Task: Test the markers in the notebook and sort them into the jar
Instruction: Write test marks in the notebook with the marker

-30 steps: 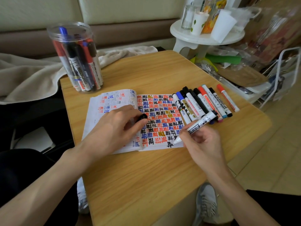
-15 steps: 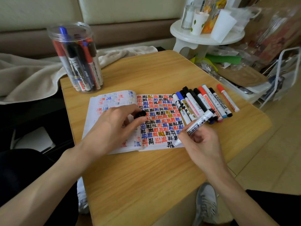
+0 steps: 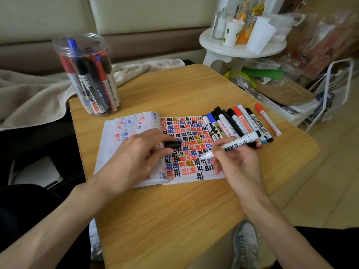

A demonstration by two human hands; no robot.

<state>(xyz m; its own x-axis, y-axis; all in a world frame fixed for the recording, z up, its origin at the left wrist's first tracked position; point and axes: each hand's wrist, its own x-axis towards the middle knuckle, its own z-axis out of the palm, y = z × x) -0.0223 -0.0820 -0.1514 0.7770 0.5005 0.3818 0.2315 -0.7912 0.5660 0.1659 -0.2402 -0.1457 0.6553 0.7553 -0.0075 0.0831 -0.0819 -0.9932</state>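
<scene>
An open notebook (image 3: 134,125) full of red, blue, black and gold test marks lies in the middle of the wooden table (image 3: 174,210). My right hand (image 3: 239,167) grips an uncapped white marker (image 3: 237,143), its tip just above the right page. My left hand (image 3: 128,162) rests on the notebook and pinches the black cap (image 3: 172,145). A row of several capped markers (image 3: 240,123) lies to the right of the notebook. The clear plastic jar (image 3: 85,74) at the table's back left holds several markers upright.
A beige blanket (image 3: 33,98) lies on the couch to the left of the table. A white round stool (image 3: 240,47) with cups and bottles stands at the back right. Clutter and a white wire rack (image 3: 334,94) fill the floor on the right. A grey shoe (image 3: 245,243) shows below the table.
My right hand has lifted the marker tip up and to the left, away from the page's bottom edge. My left hand with the cap has barely moved.
</scene>
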